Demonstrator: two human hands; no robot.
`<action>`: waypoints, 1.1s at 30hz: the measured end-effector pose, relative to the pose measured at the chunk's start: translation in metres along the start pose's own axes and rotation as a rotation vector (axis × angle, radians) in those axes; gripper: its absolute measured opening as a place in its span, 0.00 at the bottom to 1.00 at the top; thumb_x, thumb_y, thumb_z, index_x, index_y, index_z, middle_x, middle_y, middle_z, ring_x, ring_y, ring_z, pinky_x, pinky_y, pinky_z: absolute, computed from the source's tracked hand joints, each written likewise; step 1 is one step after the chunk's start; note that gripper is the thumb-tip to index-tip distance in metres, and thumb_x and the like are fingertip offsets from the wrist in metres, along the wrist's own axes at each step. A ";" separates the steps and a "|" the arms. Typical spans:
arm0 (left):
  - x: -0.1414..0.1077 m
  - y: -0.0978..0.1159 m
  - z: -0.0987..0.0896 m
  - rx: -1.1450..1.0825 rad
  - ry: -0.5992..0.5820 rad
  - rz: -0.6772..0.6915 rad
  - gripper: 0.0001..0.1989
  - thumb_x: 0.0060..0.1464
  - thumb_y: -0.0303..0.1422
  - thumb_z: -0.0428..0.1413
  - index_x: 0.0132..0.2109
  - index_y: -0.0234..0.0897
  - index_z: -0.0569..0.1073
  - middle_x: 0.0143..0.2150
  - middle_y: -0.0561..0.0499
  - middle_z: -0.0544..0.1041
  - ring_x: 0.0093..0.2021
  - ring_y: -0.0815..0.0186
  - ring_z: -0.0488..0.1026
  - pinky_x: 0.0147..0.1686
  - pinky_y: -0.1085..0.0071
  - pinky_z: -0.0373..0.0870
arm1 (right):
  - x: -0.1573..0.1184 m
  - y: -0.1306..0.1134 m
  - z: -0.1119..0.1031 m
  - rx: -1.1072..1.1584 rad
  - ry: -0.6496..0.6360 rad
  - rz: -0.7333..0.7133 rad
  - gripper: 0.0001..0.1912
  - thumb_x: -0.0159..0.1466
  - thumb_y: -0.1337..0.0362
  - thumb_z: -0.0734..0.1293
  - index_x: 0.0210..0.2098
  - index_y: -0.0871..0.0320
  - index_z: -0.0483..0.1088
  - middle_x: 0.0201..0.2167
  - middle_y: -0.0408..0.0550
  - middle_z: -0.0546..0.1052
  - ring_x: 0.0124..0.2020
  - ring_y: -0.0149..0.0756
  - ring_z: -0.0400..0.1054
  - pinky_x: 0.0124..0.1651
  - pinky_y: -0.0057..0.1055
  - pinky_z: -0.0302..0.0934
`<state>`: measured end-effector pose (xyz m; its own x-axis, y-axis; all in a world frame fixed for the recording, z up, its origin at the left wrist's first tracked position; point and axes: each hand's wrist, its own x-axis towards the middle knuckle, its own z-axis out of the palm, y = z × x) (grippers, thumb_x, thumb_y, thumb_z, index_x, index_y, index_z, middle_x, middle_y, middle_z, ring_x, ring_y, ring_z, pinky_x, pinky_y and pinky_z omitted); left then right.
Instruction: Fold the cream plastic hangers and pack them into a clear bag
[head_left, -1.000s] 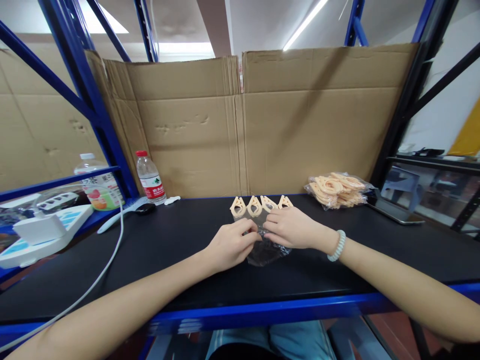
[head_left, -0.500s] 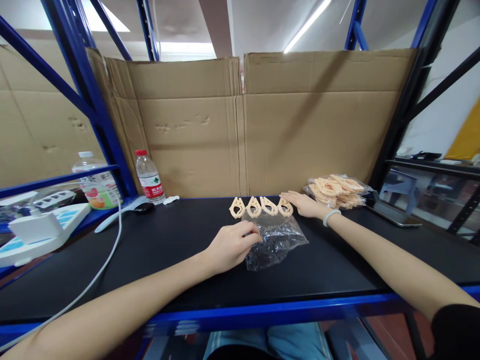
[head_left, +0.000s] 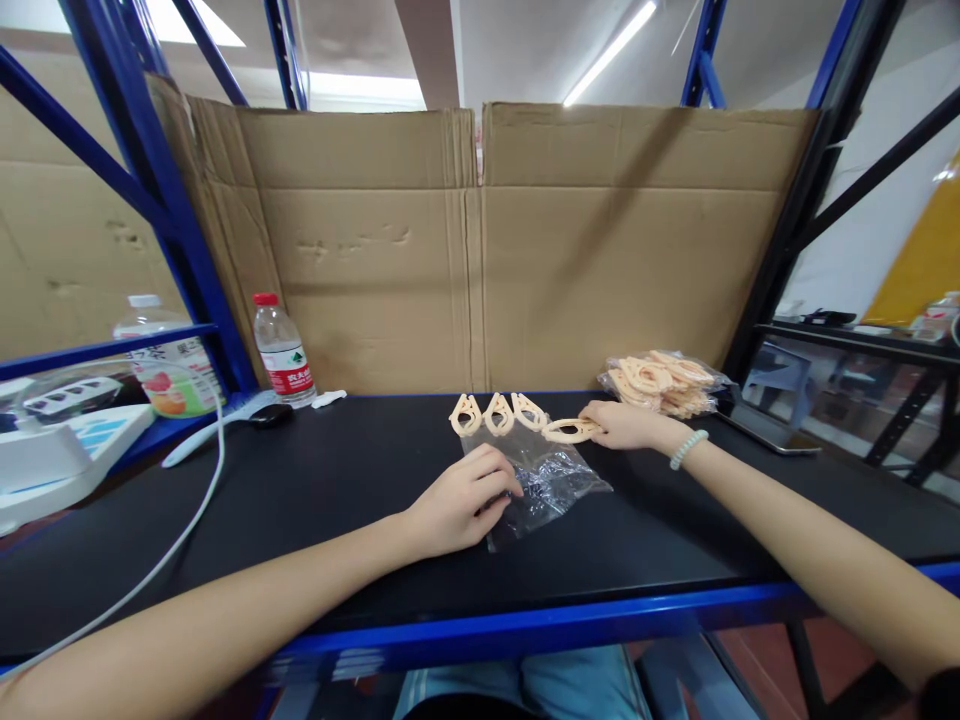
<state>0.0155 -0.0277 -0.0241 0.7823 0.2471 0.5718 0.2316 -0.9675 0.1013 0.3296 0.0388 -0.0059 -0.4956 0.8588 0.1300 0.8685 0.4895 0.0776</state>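
Note:
My right hand (head_left: pixel 624 425) pinches one end of a cream plastic clip (head_left: pixel 568 431), a pointed loop lying sideways at the far edge of a clear plastic bag (head_left: pixel 559 485). My left hand (head_left: pixel 469 500) rests with curled fingers on the left side of this flat, crumpled bag and seems to grip it; the fingertips are partly hidden. Beyond the bag stand three similar clips in a row: a left clip (head_left: pixel 465 414), a middle clip (head_left: pixel 499 414) and a right clip (head_left: pixel 529 412). The right one sits close to the held clip.
A clear bag full of cream clips (head_left: pixel 664 382) lies at the back right, beside a flat dark device (head_left: pixel 772 432). At left are a water bottle (head_left: pixel 283 355), a black-headed white object (head_left: pixel 225 425), a white cable (head_left: pixel 214 480) and a power strip (head_left: pixel 75 455). Cardboard (head_left: pixel 360 260) walls the back.
My right hand has closed on the rightmost clip and turned it from upright to sideways. The left hand stays on the bag. The whole view has shifted slightly.

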 end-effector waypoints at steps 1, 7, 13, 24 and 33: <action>0.000 0.000 0.000 -0.011 0.013 -0.005 0.08 0.57 0.23 0.49 0.43 0.35 0.70 0.40 0.46 0.70 0.43 0.63 0.65 0.44 0.66 0.67 | -0.009 -0.004 -0.002 -0.002 0.002 0.005 0.11 0.61 0.69 0.60 0.40 0.64 0.71 0.36 0.53 0.74 0.35 0.36 0.69 0.39 0.29 0.61; 0.002 -0.001 -0.002 -0.028 0.068 -0.001 0.02 0.58 0.28 0.53 0.38 0.36 0.69 0.37 0.47 0.71 0.40 0.65 0.67 0.41 0.68 0.67 | -0.077 -0.035 -0.009 -0.042 0.098 0.061 0.13 0.65 0.61 0.59 0.40 0.61 0.73 0.33 0.52 0.74 0.34 0.39 0.70 0.40 0.34 0.63; 0.004 0.000 -0.001 -0.006 0.067 0.017 0.06 0.59 0.23 0.48 0.37 0.35 0.69 0.35 0.47 0.71 0.39 0.65 0.67 0.39 0.69 0.67 | -0.135 -0.070 -0.004 0.035 0.252 0.008 0.21 0.67 0.61 0.58 0.59 0.56 0.59 0.55 0.54 0.67 0.51 0.43 0.66 0.51 0.39 0.65; 0.005 0.002 0.000 -0.007 0.071 0.014 0.08 0.59 0.23 0.47 0.40 0.35 0.70 0.38 0.46 0.72 0.41 0.64 0.68 0.42 0.66 0.68 | -0.190 -0.102 0.021 -0.038 0.449 -0.171 0.22 0.66 0.63 0.60 0.60 0.52 0.61 0.52 0.54 0.72 0.49 0.45 0.68 0.45 0.40 0.69; 0.005 0.002 -0.001 -0.008 0.063 0.045 0.10 0.59 0.23 0.46 0.41 0.35 0.70 0.38 0.45 0.73 0.42 0.64 0.69 0.42 0.66 0.69 | -0.204 -0.098 0.031 -0.020 0.585 -0.221 0.26 0.67 0.71 0.53 0.64 0.52 0.55 0.49 0.49 0.75 0.44 0.41 0.72 0.43 0.36 0.71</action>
<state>0.0198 -0.0287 -0.0205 0.7538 0.1996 0.6260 0.1922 -0.9780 0.0804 0.3456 -0.1794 -0.0706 -0.5882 0.5093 0.6281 0.7475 0.6388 0.1821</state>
